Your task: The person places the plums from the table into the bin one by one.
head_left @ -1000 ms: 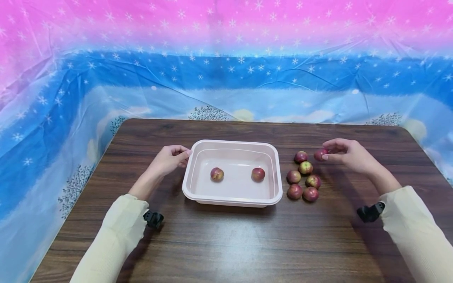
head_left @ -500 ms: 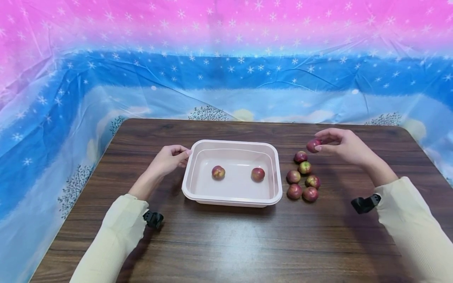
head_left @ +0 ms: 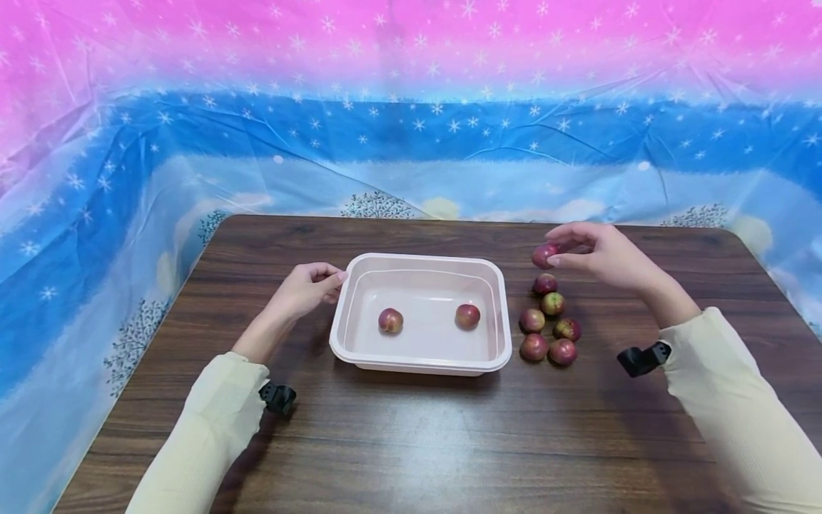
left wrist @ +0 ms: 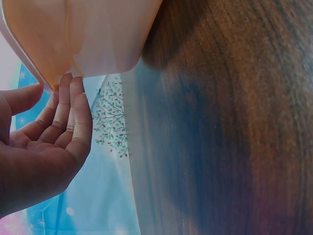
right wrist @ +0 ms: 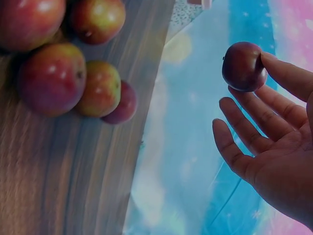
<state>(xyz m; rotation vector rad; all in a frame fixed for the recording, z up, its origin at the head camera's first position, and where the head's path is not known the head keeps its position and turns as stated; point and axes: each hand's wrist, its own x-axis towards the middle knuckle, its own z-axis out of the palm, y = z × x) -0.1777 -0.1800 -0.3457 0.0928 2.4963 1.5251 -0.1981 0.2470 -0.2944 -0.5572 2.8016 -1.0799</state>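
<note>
My left hand [head_left: 308,291] pinches the left rim of a pale pink plastic tub [head_left: 427,337], thumb over the edge and fingers against the outer wall, as the left wrist view also shows. Two plums lie inside: a reddish-yellow left plum [head_left: 390,320] and a redder right plum [head_left: 467,316]. Off the tub's far right corner, my right hand [head_left: 606,255] holds a dark red plum [right wrist: 243,67] between thumb and fingertips, raised above the table. Just nearer than that hand, several loose plums [head_left: 532,320] lie in a cluster beside the tub's right wall.
The dark wood-grain table [head_left: 411,442] stretches to a far edge right behind the tub and right hand. A pink and blue snowflake cloth [head_left: 411,128] hangs behind and around it. Black wrist straps [head_left: 643,359] sit below both sleeves.
My right hand has carried its plum left and up, away from the table's right side. The left plum inside the tub has rolled slightly. My left hand stays on the rim.
</note>
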